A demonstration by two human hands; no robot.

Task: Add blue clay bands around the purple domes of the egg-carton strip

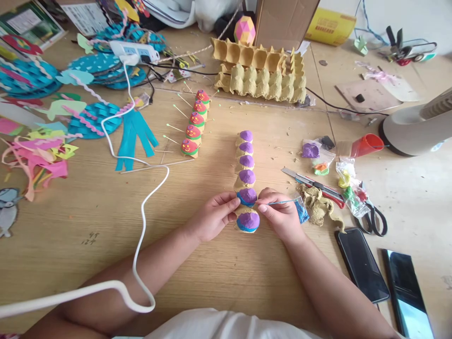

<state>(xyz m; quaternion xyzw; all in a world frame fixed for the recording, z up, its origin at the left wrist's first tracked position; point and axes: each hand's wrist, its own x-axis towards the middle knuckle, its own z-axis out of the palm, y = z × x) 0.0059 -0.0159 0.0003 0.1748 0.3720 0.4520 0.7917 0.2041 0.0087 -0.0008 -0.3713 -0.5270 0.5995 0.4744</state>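
Observation:
A strip of egg-carton cups (243,213) lies lengthwise in front of me, each cup topped with purple clay (246,177). The two nearest cups also carry a blue band along the lower edge of the purple. My left hand (215,215) grips the second-nearest cup from the left, thumb at its blue band. On the other side, my right hand (278,212) pinches a thin blue strand (282,202), which looks like clay, with its fingertips close to that same cup. Part of the strand is hidden by the fingers. A small bag of blue clay (301,210) lies just past my right hand.
A finished-looking red and green caterpillar (193,132) with thin sticks stands further back. Right are a utility knife (314,186), scissors (374,219), clay bags and phones (362,263). Egg cartons (261,82) sit behind. A white cable (143,212) crosses the left side.

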